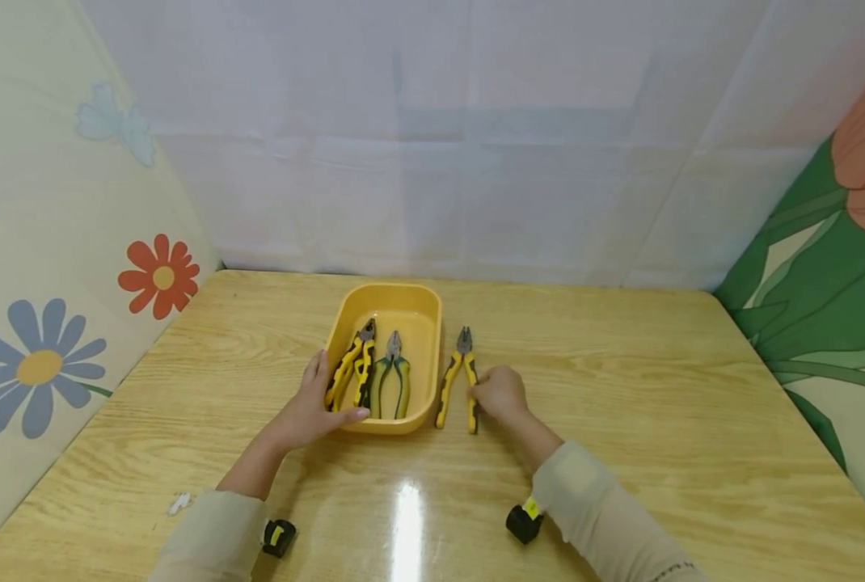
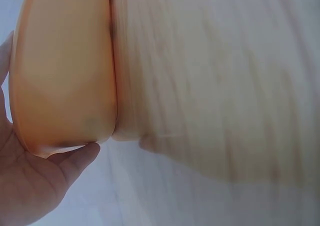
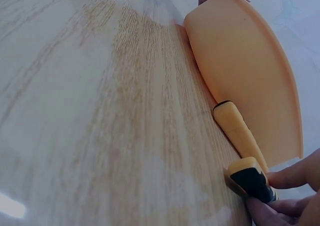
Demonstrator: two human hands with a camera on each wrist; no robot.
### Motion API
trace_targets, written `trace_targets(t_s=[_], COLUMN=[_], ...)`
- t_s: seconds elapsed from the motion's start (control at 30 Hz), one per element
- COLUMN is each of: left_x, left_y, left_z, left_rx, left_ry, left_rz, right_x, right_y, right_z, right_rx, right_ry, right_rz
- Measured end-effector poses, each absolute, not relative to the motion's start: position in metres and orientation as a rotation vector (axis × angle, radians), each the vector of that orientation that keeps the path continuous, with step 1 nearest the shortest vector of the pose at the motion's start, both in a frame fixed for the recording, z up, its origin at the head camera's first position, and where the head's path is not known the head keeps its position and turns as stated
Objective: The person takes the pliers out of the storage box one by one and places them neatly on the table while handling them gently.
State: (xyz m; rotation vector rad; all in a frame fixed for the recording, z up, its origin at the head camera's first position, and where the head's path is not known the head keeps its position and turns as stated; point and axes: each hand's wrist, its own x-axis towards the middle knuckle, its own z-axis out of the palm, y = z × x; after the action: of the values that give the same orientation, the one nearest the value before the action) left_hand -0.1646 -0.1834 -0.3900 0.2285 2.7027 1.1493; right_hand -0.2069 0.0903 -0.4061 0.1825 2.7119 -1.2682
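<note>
My left hand (image 1: 314, 410) grips the near left corner of a yellow plastic bin (image 1: 432, 323), its thumb over the near rim and fingers along the left wall. Inside the bin lie yellow-and-black pliers (image 1: 364, 356) by the left side and green-handled pliers (image 1: 394, 364) in the middle. Another pair of yellow-and-black pliers (image 1: 465, 347) rests on the table just right of the bin, handles spread and head pointing away. My right hand (image 1: 504, 394) pinches its right handle (image 3: 250, 178) between thumb and fingers. The left handle (image 3: 237, 128) lies beside the bin wall.
Everything stands on a wood-grain table (image 1: 643, 388). A small white scrap (image 1: 180, 503) lies at the near left. Small black boxes with yellow marks sit by the left wrist (image 1: 278, 537) and the right wrist (image 1: 525, 523). White cloth (image 1: 520, 186) hangs behind; flowered sheets stand at both sides.
</note>
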Motion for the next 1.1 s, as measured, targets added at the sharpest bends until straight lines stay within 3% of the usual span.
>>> trace_targets(t_s=[1.1], left_x=[-0.1639], left_y=[-0.1824], left_z=[-0.3882], left_rx=[0.261], left_ry=[2.769], left_rz=[1.081], right_x=[-0.2042], right_y=[0.0968], right_z=[-0.4128], right_rx=[0.205], right_ry=[2.488], right_rz=[-1.576])
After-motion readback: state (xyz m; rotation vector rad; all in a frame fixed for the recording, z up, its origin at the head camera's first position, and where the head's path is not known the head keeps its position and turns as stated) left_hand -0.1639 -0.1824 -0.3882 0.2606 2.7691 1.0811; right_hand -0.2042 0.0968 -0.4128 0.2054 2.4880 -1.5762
